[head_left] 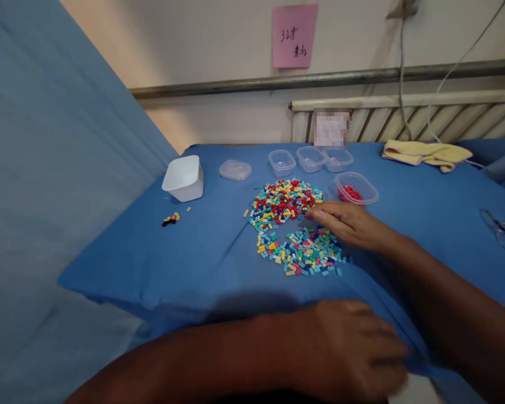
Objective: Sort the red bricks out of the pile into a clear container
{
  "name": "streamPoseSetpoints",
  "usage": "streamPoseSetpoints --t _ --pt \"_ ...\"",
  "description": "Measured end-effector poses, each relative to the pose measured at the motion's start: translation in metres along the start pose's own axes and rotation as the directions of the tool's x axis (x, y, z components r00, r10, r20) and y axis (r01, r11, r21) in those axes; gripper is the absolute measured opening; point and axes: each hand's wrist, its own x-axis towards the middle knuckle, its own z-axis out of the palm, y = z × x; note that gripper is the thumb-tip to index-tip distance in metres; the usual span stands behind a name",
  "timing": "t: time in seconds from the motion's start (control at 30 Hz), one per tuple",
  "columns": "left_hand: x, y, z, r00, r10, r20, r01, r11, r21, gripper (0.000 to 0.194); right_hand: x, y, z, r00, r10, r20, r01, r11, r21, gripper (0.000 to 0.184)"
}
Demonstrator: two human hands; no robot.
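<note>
- The right hand (353, 224) reaches in from the right over the table (185, 258), its fingertips at the right side of the far mound of colorful toy bricks (284, 205).
- Most of that mound, with its dense scatter of red pieces, lies just left of the grip; its longer spread runs sideways, roughly in line with the pointing fingers.
- A near mound of mostly blue and green bricks (307, 249) sits below the right fingers, on the person's side.
- The right hand is clearly the nearer one. Its thumb and forefinger are drawn close at the tips, touching or almost touching the bricks; whether a piece is pinched between them, one cannot tell.
- The left hand (349, 348), blurred, crosses low in front of the person, apart from both mounds, its fingers toward the right. Whether it is closed or holds anything is unclear.
- Just beyond the right hand stands a clear tub (371, 184) holding red bricks (351, 193).
- Farther off, left of the right grip, are a clear lid (235, 170) and a white container (187, 185).
</note>
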Motion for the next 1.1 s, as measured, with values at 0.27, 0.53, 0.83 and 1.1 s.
streamPoseSetpoints --t 0.27,0.53,0.83,1.1 --pt "-0.125 -0.059 -0.059 0.542 -0.840 0.020 0.831 0.540 0.134 0.029 -0.057 0.003 0.022 0.989 0.051 0.138 -0.034 0.992 -0.123 0.071" --pt "-0.122 -0.101 -0.051 0.380 -0.911 0.159 0.871 0.411 0.269 0.027 -0.026 -0.039 0.079 0.997 0.000 0.082 0.010 0.992 -0.122 0.071" --pt "-0.110 -0.118 -0.062 0.395 -0.862 0.317 0.801 0.493 0.341 0.028 0.002 -0.036 0.056 0.992 -0.119 0.030 0.118 0.992 0.035 0.042" --pt "-0.101 -0.129 -0.069 0.370 -0.830 0.417 0.774 0.524 0.355 0.025 0.000 0.035 0.045 0.978 -0.061 -0.202 0.025 0.984 -0.174 0.030"
